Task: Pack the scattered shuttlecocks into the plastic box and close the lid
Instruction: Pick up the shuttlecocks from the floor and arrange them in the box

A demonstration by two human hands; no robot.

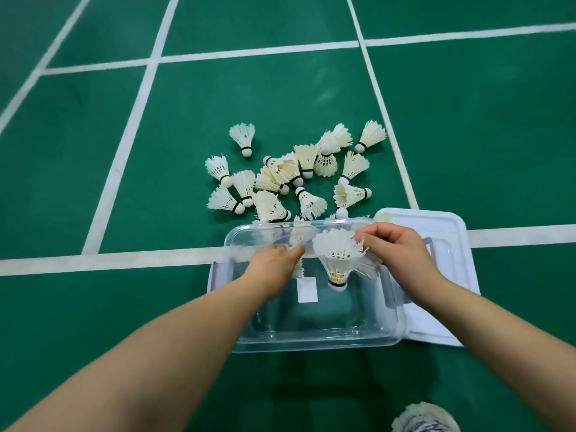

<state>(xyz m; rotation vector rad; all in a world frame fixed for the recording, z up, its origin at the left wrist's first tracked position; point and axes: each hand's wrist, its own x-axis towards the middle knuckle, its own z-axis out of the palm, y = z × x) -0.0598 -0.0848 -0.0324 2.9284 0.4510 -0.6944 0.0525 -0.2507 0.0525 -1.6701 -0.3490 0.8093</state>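
Pinching feathers, the right hand [402,260] holds a frayed white shuttlecock [338,257] cork-down over the clear box [311,341]; left hand [274,269] unclear.

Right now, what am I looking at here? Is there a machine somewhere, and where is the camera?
No machine: these are a person's two bare hands, filmed by one camera worn on the head, looking forward and down. On the green court floor stands an open clear plastic box; its white lid lies flat, showing mostly at its right. Beyond the box lie many scattered shuttlecocks. The right hand pinches one shuttlecock by its feathers, cork down, inside the box. The left hand reaches in too; feathers show by its fingers, but whether it holds anything I cannot tell.
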